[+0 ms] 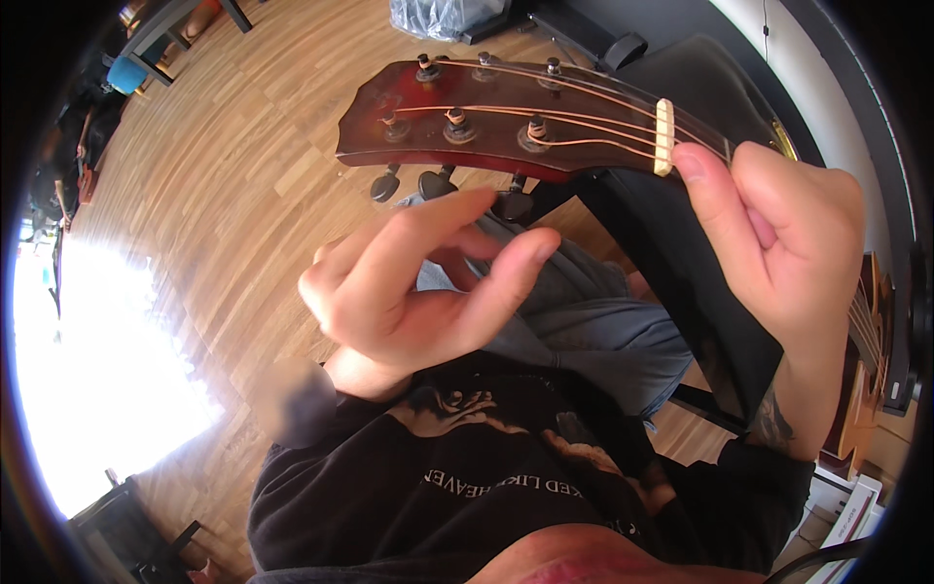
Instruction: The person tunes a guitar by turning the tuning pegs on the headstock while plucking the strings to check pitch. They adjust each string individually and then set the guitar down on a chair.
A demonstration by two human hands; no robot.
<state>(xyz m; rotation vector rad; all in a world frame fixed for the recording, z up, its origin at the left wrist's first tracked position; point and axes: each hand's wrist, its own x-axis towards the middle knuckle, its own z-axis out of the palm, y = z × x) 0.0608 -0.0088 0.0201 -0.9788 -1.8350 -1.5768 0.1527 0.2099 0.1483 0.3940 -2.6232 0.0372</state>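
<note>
The dark red guitar headstock [420, 148] lies across the upper middle, with copper-coloured strings [623, 147] running from its posts over the pale nut [664, 136]. Just below the headstock is my left hand [409, 282], thumb and index finger apart, the index fingertip beside the dark tuning peg [514, 205] closest to the nut. Whether it touches that peg I cannot tell. My right hand [793, 214] is closed over the neck right past the nut, its thumb pressed toward the folded index finger where a string runs in. The neck beneath it is mostly hidden.
Below the headstock are my jeans-clad legs [593, 331] and a black flat panel [671, 263]. Another guitar [866, 375] stands at the right edge. A black padded seat [700, 83] is behind the neck, and a clear plastic bag [443, 15] lies on the wooden floor [243, 185].
</note>
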